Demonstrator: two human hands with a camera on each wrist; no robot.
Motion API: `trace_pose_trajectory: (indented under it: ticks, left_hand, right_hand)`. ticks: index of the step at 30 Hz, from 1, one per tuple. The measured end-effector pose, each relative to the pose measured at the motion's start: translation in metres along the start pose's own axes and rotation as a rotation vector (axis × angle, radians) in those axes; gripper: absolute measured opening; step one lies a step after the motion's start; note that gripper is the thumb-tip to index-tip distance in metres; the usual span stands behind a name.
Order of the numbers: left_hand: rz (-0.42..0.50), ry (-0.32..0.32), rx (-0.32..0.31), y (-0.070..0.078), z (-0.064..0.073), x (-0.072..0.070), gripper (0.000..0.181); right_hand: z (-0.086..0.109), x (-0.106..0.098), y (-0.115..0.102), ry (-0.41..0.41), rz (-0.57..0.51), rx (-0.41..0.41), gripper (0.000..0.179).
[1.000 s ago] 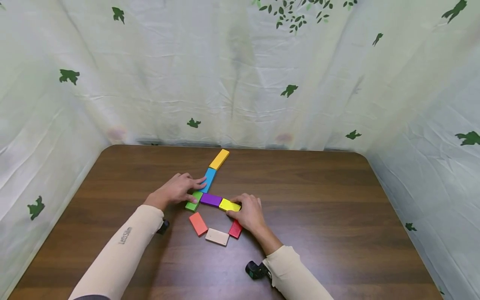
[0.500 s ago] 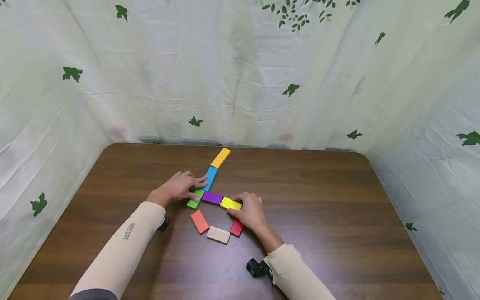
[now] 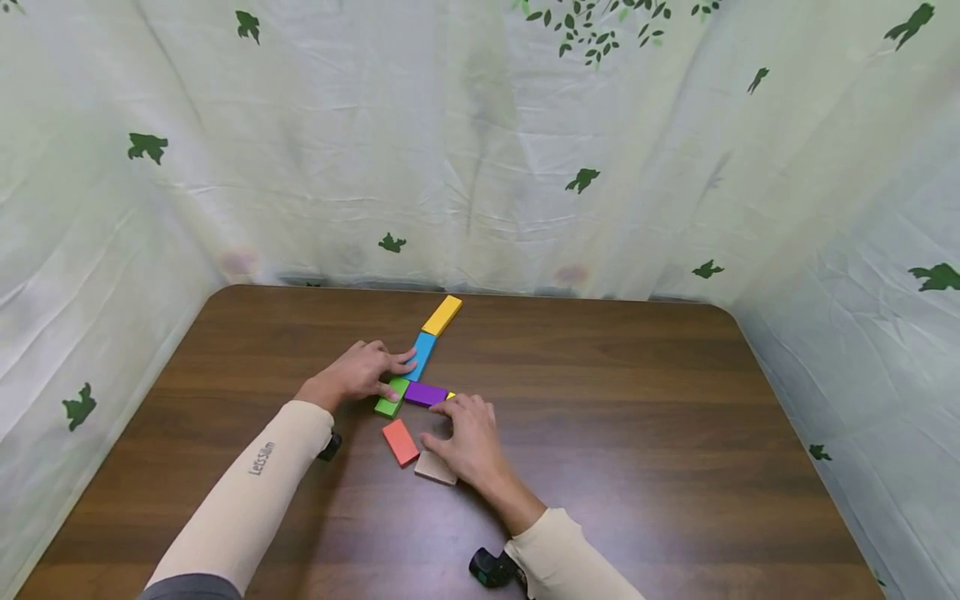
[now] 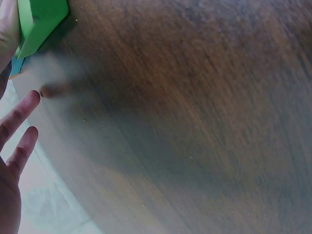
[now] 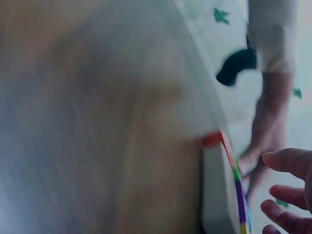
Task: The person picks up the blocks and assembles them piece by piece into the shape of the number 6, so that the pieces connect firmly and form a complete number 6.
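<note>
Flat coloured blocks lie end to end on the table. My left hand (image 3: 354,375) rests its fingers on the blue block (image 3: 424,353) and its thumb on the green block (image 3: 387,406), which looms large at the corner of the left wrist view. My right hand (image 3: 471,440) hovers over the lower right, thumb and fingers spread, nothing between them. It hides the red block and most of the yellow block (image 3: 451,396). Near its thumb lie a beige block (image 3: 434,469) and a coral block (image 3: 401,442). Between green and yellow sits a purple block (image 3: 425,394).
An amber block (image 3: 442,315) continues the row past the blue one, close to the far edge of the brown wooden table (image 3: 637,417). White curtains (image 3: 480,150) with green leaf prints surround the table at the back and sides.
My right hand has let go of the yellow block and moved left and toward me, over the red and beige blocks. My left hand stays on the blue and green blocks.
</note>
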State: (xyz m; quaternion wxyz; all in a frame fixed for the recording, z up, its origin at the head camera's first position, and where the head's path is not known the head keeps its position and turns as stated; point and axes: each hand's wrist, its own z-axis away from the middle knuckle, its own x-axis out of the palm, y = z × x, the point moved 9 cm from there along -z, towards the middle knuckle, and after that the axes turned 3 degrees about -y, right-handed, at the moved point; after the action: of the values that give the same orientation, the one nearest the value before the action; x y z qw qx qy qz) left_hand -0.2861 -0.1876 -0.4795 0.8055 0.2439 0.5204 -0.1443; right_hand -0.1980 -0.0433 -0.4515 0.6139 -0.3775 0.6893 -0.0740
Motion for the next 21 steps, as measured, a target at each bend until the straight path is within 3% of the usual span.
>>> trace_pose_trajectory:
  ticks: [8,14,21]
  left_hand:
    - [0.008,0.003,-0.006,0.000,0.001,-0.001,0.074]
    - [-0.009,0.009,0.003,0.001,0.001,-0.001,0.073]
    - [-0.004,0.009,0.005,0.001,0.001,-0.001,0.072]
  right_hand:
    - [0.003,0.027,-0.026,-0.056,0.145,-0.044,0.038]
    - [0.002,0.037,-0.026,-0.067,0.210,-0.017,0.044]
    - [0.000,0.041,-0.024,-0.051,0.217,0.009,0.037]
